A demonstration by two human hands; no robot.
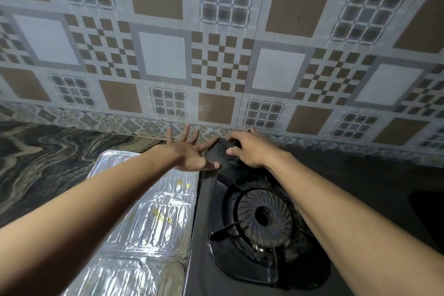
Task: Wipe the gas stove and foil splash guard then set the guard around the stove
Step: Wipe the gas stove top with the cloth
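The black gas stove (206, 211) fills the lower middle, its burner (264, 217) and pan support showing between my arms. The foil splash guard (149, 218) lies flat on the counter along the stove's left side, shiny and with yellow stains. My left hand (189, 151) reaches over the stove's far left corner with its fingers spread straight, thumb on the stove top. My right hand (247, 149) is beside it at the stove's back edge, fingers curled round a small dark wad that looks like a cloth (229, 145).
A patterned tile wall (216, 55) rises directly behind the stove. Dark marbled countertop (48, 156) extends to the left of the foil guard. A dark surface (372, 175) continues to the right of the stove.
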